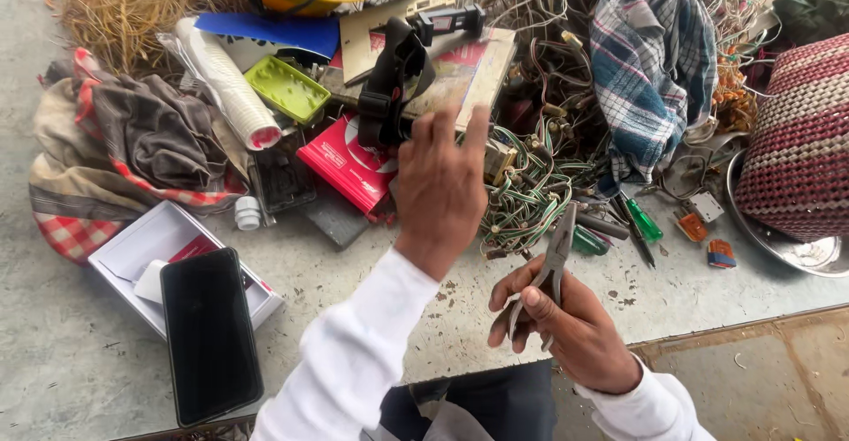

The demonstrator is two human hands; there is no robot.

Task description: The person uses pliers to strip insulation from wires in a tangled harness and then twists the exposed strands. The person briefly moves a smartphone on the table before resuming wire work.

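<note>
1. White sleeves come up from the bottom edge, nearest my lens; from them I see my left hand [439,184] raised over the clutter, back toward me, fingers loosely spread and holding nothing, while my right hand [566,326] sits lower, wrapped around the handles of a pair of pliers [554,260].
2. Behind them the grey concrete bench [71,352] carries the larger items: a crumpled checked cloth [133,140], a plaid blue cloth [650,61], a woven maroon basket [796,140]; a black phone [210,335] lies on an open white box [133,255].
3. Mid-sized: a tangle of green-and-white wires [531,193] just beyond the left hand; a red booklet [349,165]; a green tray [287,87].
4. Smallest: green-handled screwdrivers [644,222] beside the wires.
5. Step, as I judge it: pliers gripped, free hand reaching toward the wire heap; the reach calls for singling out one strand.
6. Pliers' long axis runs nearly upright in view, nose pointing away toward the wires, handles toward me; jaws look closed on nothing.
</note>
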